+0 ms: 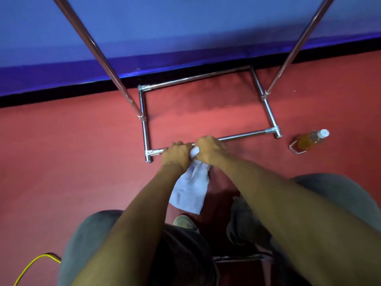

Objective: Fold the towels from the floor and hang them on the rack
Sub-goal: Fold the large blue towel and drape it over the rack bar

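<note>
Red carpet [61, 162]: 1 rack [243, 137], 1 bottle [308, 142], 1 towel [190, 188] gripped by L hand [177, 155] + R hand [210, 150].

Pale blue towel [190, 186] hangs bunched at its top, just by the chrome rack [145, 135]'s near base bar.

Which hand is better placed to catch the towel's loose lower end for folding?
Probably the left hand: both grip the towel at its bunched top, but the cloth hangs along the left forearm, away from the right hand.
</note>
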